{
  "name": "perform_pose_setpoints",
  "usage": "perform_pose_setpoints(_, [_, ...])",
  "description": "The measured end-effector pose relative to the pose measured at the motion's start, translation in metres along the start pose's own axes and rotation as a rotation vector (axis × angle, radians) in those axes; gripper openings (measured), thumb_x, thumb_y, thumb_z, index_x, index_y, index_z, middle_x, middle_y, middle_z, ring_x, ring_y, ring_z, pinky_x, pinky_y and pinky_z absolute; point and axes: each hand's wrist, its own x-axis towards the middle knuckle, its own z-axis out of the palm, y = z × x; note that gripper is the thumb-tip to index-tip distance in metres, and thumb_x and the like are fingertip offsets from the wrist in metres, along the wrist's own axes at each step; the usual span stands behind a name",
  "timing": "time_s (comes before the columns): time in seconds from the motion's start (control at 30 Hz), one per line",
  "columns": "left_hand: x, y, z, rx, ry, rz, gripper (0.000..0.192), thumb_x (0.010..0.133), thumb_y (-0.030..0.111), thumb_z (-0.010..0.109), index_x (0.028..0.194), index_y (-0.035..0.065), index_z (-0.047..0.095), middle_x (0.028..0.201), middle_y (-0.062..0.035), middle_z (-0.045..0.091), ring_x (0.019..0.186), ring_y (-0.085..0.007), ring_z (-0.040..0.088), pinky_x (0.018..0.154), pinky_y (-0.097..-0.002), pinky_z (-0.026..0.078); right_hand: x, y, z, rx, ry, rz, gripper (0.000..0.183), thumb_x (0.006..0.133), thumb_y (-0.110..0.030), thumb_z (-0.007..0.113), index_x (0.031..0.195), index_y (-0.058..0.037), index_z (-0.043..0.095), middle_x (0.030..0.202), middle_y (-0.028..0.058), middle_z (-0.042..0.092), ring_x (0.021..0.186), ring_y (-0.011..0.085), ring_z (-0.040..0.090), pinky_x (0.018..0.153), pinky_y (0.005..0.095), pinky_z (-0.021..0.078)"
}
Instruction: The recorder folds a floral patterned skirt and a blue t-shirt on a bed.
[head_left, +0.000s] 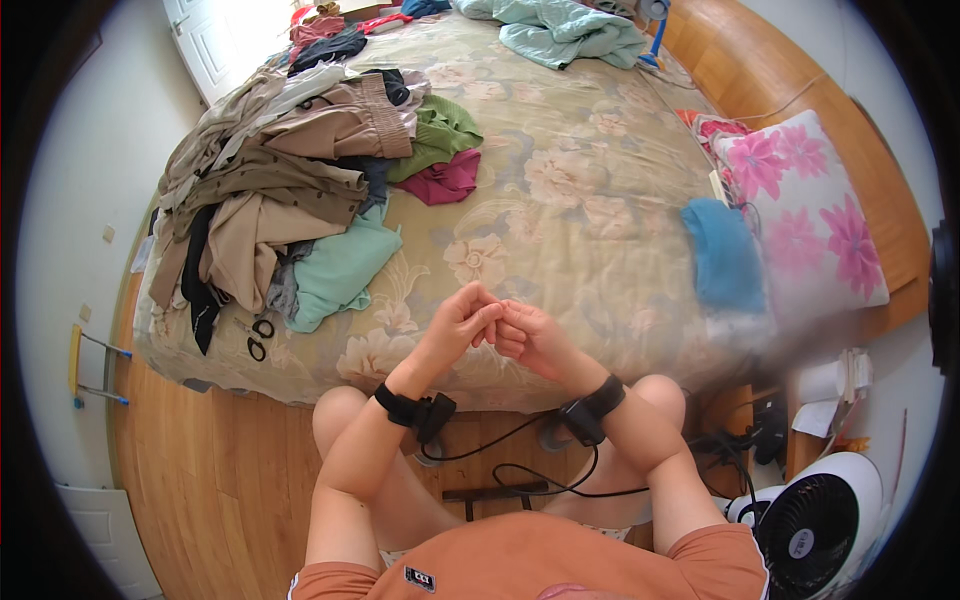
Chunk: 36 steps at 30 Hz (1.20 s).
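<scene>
My left hand (469, 319) and my right hand (529, 337) meet fingertip to fingertip above the near edge of the bed. Thumbs and index fingers are pinched together; whether something tiny is between them cannot be made out. Beneath them spreads a floral bedcover (480, 259). To the left lie black-handled scissors (259, 339), beside a mint-green cloth (349, 262) at the near end of a heap of clothes (300, 150). A folded blue cloth (724, 255) rests on the bed to the right. Both wrists wear black straps with small boxes, joined to a cable.
A flowered pillow (806, 214) leans by the wooden headboard (795, 82). A light-blue quilt (570, 34) lies at the far side. An electric fan (817, 529) stands at the lower right, near dark cables (724, 450). A cable (555, 487) hangs between my knees.
</scene>
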Motion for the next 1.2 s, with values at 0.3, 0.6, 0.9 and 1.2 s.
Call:
perform_pose_setpoints(0.3, [0.001, -0.002, 0.0, 0.096, 0.045, -0.041, 0.008, 0.099, 0.007, 0.058, 0.095, 0.0016, 0.054, 0.072, -0.0012, 0.058, 0.061, -0.0051, 0.054, 0.049, -0.0189, 0.037, 0.0, 0.007, -0.001, 0.043, -0.056, 0.048, 0.028, 0.105, -0.028, 0.045, 0.094, -0.0041, 0.054, 0.063, -0.0058, 0.034, 0.056, 0.0071, 0.032, 0.054, 0.0226, 0.0314])
perform_pose_setpoints(0.6, [0.0, 0.001, 0.0, 0.054, -0.081, 0.012, 0.014, 0.1, 0.001, 0.051, 0.112, -0.0011, 0.057, 0.082, -0.0045, 0.061, 0.072, -0.0081, 0.058, 0.061, -0.0213, 0.045, 0.001, 0.013, -0.009, 0.134, -0.013, -0.003, 0.032, 0.106, -0.027, 0.041, 0.079, -0.01, 0.046, 0.061, -0.0051, 0.032, 0.056, 0.0086, 0.033, 0.056, 0.0248, 0.0315])
perform_pose_setpoints(0.9, [-0.005, 0.005, -0.004, 0.054, -0.049, -0.033, 0.009, 0.101, 0.006, 0.052, 0.104, -0.0005, 0.058, 0.075, -0.0031, 0.06, 0.065, -0.0076, 0.055, 0.058, -0.0208, 0.043, 0.002, 0.01, -0.002, 0.06, -0.023, 0.033, 0.025, 0.106, -0.027, 0.042, 0.094, -0.0077, 0.052, 0.06, -0.0065, 0.03, 0.053, 0.0077, 0.028, 0.053, 0.0242, 0.0288])
perform_pose_setpoints(1.2, [-0.006, 0.013, -0.004, 0.0, -0.027, -0.113, 0.015, 0.103, 0.015, 0.053, 0.099, 0.0015, 0.058, 0.07, -0.0019, 0.059, 0.062, -0.0065, 0.052, 0.055, -0.0195, 0.041, 0.001, 0.011, -0.003, 0.055, -0.072, 0.036, 0.024, 0.106, -0.028, 0.044, 0.101, -0.0067, 0.054, 0.06, -0.007, 0.03, 0.053, 0.0074, 0.028, 0.052, 0.0236, 0.0282])
